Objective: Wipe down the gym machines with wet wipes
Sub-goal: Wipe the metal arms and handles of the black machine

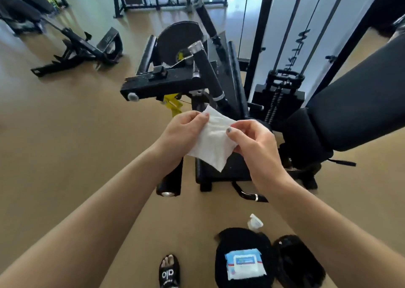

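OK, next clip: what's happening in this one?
A person stands at a black gym machine holding a white wet wipe in both hands, the left hand and right hand pinching its edges. The wipe touches no part of the machine. A wipes pack sits on a black pad below.

You stand in a gym: black cable machine (197, 73) with weight stack (278, 99), padded seat (350, 103), benches (76, 49) across tan floor (65, 145).

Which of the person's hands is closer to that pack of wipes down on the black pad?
Right. The right hand is almost straight above the wipes pack; the left hand is farther off to the left. Both hold the wipe.
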`<state>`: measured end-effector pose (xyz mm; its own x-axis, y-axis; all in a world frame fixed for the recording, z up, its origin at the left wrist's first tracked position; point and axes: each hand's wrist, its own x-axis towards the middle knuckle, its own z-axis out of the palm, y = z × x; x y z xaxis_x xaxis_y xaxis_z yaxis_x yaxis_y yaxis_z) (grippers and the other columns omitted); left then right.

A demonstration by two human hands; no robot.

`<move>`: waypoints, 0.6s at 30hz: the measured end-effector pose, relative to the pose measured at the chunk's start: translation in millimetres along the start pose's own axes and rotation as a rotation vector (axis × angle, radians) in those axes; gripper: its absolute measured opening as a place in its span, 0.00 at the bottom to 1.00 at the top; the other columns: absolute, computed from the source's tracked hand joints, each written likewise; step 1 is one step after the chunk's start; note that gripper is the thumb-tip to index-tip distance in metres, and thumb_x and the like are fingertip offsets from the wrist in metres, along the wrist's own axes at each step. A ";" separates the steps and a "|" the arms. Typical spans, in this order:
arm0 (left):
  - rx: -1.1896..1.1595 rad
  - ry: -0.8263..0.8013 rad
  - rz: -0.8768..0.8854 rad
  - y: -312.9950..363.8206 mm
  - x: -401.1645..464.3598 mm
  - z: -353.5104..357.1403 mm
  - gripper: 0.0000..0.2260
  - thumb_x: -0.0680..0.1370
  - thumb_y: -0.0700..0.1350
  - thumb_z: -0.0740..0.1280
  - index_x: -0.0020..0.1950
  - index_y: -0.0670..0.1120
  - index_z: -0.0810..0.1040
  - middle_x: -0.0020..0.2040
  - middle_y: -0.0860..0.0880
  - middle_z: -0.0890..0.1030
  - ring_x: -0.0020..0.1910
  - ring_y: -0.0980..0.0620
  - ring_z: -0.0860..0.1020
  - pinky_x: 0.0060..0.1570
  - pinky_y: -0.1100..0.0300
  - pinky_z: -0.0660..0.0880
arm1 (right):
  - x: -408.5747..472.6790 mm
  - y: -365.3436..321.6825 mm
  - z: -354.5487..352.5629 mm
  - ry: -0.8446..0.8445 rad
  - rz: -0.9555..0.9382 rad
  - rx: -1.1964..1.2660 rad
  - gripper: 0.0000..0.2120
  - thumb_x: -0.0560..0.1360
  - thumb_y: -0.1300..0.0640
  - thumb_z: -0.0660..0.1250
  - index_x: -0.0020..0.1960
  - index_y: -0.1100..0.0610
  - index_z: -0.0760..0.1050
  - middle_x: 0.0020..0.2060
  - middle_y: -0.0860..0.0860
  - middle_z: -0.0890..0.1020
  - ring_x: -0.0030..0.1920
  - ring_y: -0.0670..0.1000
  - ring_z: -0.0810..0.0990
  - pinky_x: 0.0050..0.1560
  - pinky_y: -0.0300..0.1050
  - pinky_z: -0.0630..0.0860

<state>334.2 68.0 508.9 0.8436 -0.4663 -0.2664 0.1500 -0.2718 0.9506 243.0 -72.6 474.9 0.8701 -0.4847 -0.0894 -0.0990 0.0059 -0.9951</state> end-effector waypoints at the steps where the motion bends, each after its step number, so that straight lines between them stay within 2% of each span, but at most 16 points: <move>1: 0.010 -0.009 0.013 0.9 12.5 -16.6 0.12 0.85 0.51 0.62 0.57 0.44 0.80 0.45 0.49 0.84 0.41 0.54 0.83 0.42 0.60 0.80 | 5.0 -1.6 17.4 0.044 0.002 0.016 0.06 0.76 0.53 0.72 0.52 0.52 0.81 0.48 0.52 0.85 0.52 0.53 0.84 0.57 0.56 0.82; 3: 0.026 -0.046 0.035 5.8 35.6 -47.9 0.10 0.83 0.50 0.65 0.57 0.44 0.81 0.48 0.48 0.84 0.45 0.52 0.83 0.46 0.58 0.80 | 15.5 -11.6 49.3 0.148 -0.006 0.019 0.05 0.78 0.55 0.72 0.53 0.52 0.81 0.47 0.51 0.85 0.51 0.50 0.84 0.53 0.49 0.83; 6: 0.008 -0.129 0.071 24.1 64.6 -83.9 0.07 0.80 0.46 0.71 0.58 0.47 0.81 0.50 0.49 0.85 0.48 0.52 0.84 0.48 0.58 0.80 | 37.4 -34.2 84.2 0.319 -0.067 -0.059 0.09 0.78 0.54 0.72 0.58 0.51 0.78 0.50 0.50 0.83 0.49 0.47 0.84 0.46 0.41 0.81; 9: 0.048 -0.141 0.191 50.8 94.1 -100.4 0.08 0.79 0.44 0.72 0.57 0.49 0.81 0.49 0.51 0.85 0.48 0.54 0.85 0.50 0.58 0.81 | 62.5 -54.4 101.9 0.452 -0.160 -0.281 0.15 0.78 0.50 0.71 0.64 0.50 0.74 0.57 0.46 0.78 0.55 0.41 0.79 0.51 0.32 0.77; 11: 0.161 -0.113 0.308 67.1 112.9 -98.8 0.06 0.79 0.44 0.72 0.55 0.51 0.81 0.47 0.52 0.85 0.46 0.56 0.84 0.49 0.58 0.82 | 76.7 -62.4 105.1 0.504 -0.202 -0.415 0.20 0.79 0.51 0.71 0.68 0.53 0.72 0.60 0.46 0.75 0.56 0.34 0.73 0.53 0.23 0.70; 12: 0.233 -0.095 0.375 72.9 121.5 -95.8 0.05 0.79 0.44 0.71 0.53 0.51 0.81 0.45 0.53 0.84 0.44 0.57 0.83 0.46 0.60 0.82 | 83.1 -63.2 104.1 0.509 -0.208 -0.476 0.22 0.79 0.51 0.70 0.70 0.55 0.71 0.62 0.46 0.73 0.57 0.32 0.71 0.55 0.23 0.68; 14: 0.367 -0.049 0.489 78.2 133.5 -89.9 0.02 0.78 0.43 0.71 0.49 0.50 0.80 0.39 0.53 0.81 0.36 0.60 0.78 0.39 0.66 0.77 | 95.8 -58.1 101.6 0.474 -0.197 -0.625 0.27 0.78 0.48 0.70 0.72 0.59 0.70 0.68 0.50 0.70 0.65 0.37 0.69 0.67 0.33 0.68; 15: 0.409 -0.031 0.531 78.4 137.0 -87.8 0.02 0.78 0.42 0.71 0.47 0.48 0.79 0.37 0.53 0.79 0.33 0.60 0.75 0.35 0.68 0.74 | 101.7 -54.6 101.3 0.454 -0.192 -0.726 0.30 0.77 0.45 0.70 0.73 0.60 0.70 0.72 0.53 0.68 0.72 0.46 0.66 0.74 0.43 0.66; 16: 0.430 -0.022 0.566 77.2 139.6 -86.9 0.03 0.78 0.41 0.70 0.46 0.47 0.77 0.36 0.52 0.77 0.32 0.59 0.73 0.34 0.68 0.72 | 107.1 -52.2 103.2 0.448 -0.197 -0.846 0.32 0.76 0.42 0.69 0.73 0.60 0.70 0.75 0.55 0.66 0.76 0.53 0.62 0.77 0.51 0.62; 18: 0.436 -0.021 0.617 74.3 142.7 -87.9 0.06 0.77 0.41 0.72 0.45 0.45 0.75 0.36 0.52 0.76 0.33 0.57 0.72 0.34 0.66 0.72 | 117.9 -50.7 111.4 0.455 -0.243 -1.056 0.33 0.74 0.39 0.66 0.70 0.61 0.72 0.75 0.60 0.67 0.78 0.60 0.61 0.78 0.59 0.59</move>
<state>511.1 55.3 555.5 0.6981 -0.6563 0.2863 -0.5676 -0.2634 0.7801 404.4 -32.6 510.0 0.6899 -0.6423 0.3340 -0.4913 -0.7543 -0.4356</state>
